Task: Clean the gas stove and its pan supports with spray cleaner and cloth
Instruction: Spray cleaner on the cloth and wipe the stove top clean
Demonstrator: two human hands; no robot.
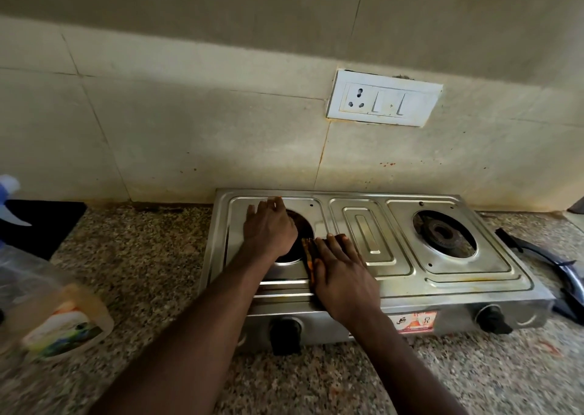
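Stove (pixel 442 275): on counter. Cloth (pixel 309 253): under right hand (pixel 341 275), straight fingers pressing flat; long edge runs 12–6. Left hand (pixel 268 228): flat, spread, holding nothing, 10 o'clock from cloth. Right burner (pixel 442 231): 2 o'clock from cloth; right hand nearer.

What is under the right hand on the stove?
A brown cloth, pressed flat on the stove top by the right hand. Only its left edge shows; the hand covers the rest.
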